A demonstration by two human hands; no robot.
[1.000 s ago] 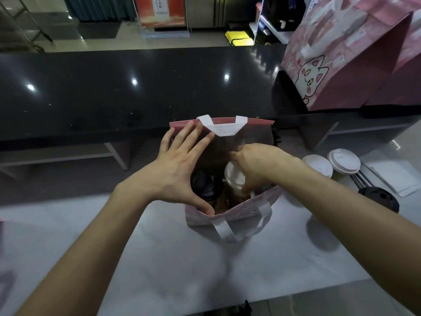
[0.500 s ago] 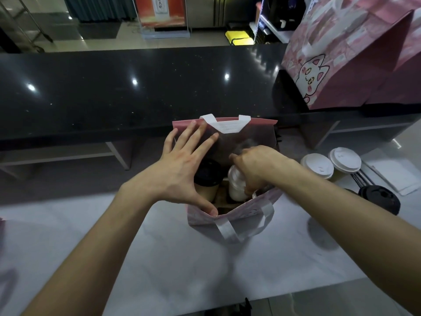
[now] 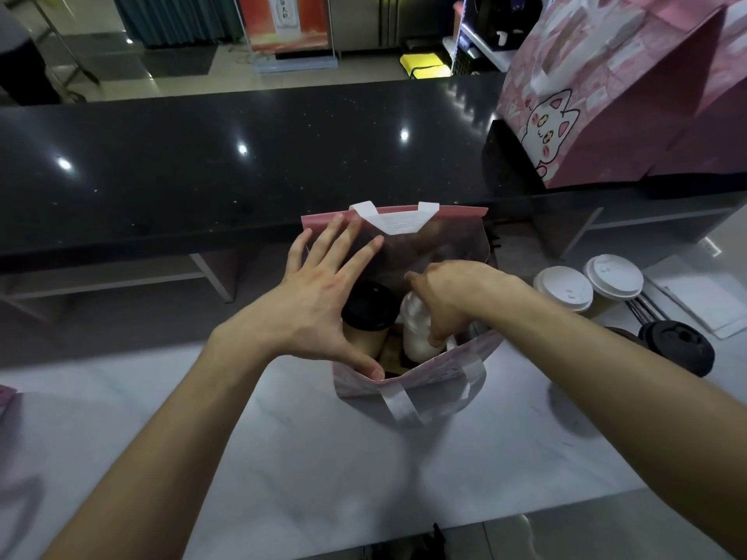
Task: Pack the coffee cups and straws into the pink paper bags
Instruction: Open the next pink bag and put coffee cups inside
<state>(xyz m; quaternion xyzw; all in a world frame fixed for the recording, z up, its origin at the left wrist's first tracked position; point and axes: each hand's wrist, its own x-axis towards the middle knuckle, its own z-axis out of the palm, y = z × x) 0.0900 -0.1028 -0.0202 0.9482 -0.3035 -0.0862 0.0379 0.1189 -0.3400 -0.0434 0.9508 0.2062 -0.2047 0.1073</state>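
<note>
An open pink paper bag [image 3: 440,375] with white handles stands on the white counter. My left hand [image 3: 319,301] is spread over its left side, fingers straight against the far wall and thumb on the near rim. Inside stands a brown cup with a black lid [image 3: 368,307]. To its right is a white-lidded cup [image 3: 416,323], which my right hand [image 3: 452,295] grips from above inside the bag. Two white-lidded cups [image 3: 562,288] [image 3: 613,276] wait right of the bag, with dark straws [image 3: 642,309] beside them.
A black-lidded cup [image 3: 677,349] stands at the right near the straws. White paper [image 3: 703,297] lies at the far right. A large pink bag with a cat print [image 3: 630,95] sits on the raised black counter [image 3: 202,163] behind. Another pink bag's edge [image 3: 6,396] shows at the left.
The two cups have risen a little in the bag and show more of their sides. My right hand stays on the white-lidded cup; my left hand keeps the bag open.
</note>
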